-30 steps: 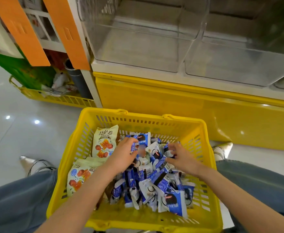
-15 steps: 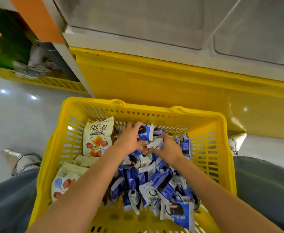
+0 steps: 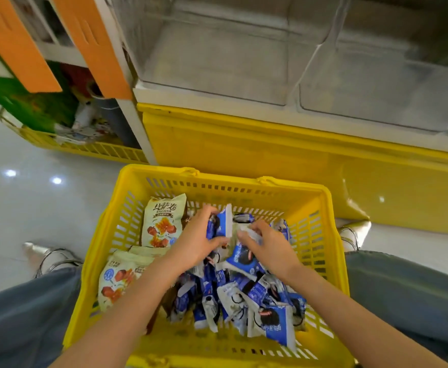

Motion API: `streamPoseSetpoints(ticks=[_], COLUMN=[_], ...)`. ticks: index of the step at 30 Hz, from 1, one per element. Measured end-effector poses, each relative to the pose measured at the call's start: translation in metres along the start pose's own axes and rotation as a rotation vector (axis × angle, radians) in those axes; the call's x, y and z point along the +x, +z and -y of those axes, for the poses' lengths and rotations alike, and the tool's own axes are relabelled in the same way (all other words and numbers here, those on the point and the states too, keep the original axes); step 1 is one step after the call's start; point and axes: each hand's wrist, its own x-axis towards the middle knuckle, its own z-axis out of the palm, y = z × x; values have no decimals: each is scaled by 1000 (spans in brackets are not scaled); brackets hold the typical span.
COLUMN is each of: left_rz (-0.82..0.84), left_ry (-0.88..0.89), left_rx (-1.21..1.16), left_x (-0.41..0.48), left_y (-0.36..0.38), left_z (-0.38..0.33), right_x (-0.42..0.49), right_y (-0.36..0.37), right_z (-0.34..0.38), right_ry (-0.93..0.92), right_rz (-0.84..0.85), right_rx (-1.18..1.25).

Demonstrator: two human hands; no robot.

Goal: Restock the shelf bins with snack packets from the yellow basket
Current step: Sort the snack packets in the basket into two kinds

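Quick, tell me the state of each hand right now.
Left hand: closed, gripping a bunch of blue packets in the yellow basket.
Right hand: closed, pinching a white packet.

Glossy white tile floor (image 3: 32,208) w/ light reflections carries the lot. Standing on it: yellow shelf base panel (image 3: 244,150), topped by white shelf ledge (image 3: 217,112) w/ two clear plastic bins (image 3: 212,49) side by side. Left: low yellow slatted tray (image 3: 98,150) on floor, below orange-fronted rack (image 3: 98,49). Pale shoes (image 3: 50,258) on floor either side of yellow slotted plastic basket (image 3: 217,184); its underside hidden, can't tell if it touches floor.
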Motion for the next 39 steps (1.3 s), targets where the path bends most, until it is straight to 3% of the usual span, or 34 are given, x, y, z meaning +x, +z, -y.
streamPoseSetpoints(ticks=[4, 7, 11, 14, 17, 22, 26, 31, 39], left_rz=[118, 267, 488, 452, 306, 133, 164, 302, 370], left_ry=[11, -3, 25, 38, 47, 39, -33, -88, -35], left_rx=[45, 204, 458, 426, 268, 159, 176, 264, 367], left_x=[-51, -76, -88, -78, -59, -5, 34, 68, 83], left_y=[12, 23, 25, 12, 1, 0, 10, 19, 29], left_z=[9, 22, 30, 26, 18, 13, 20, 36, 45], right_x=[-34, -56, -67, -58, -33, 24, 59, 87, 97], right_y=[11, 22, 27, 22, 9, 0, 9, 18, 17], right_z=[-1, -4, -9, -14, -21, -36, -40, -50, -59], right_ry=[-31, -85, -219, -193, -97, 47, 130, 170, 160], right_rz=[188, 312, 357, 263, 106, 67, 124, 215, 302], right_rx=[49, 71, -102, -77, -22, -45, -25, -179, -279])
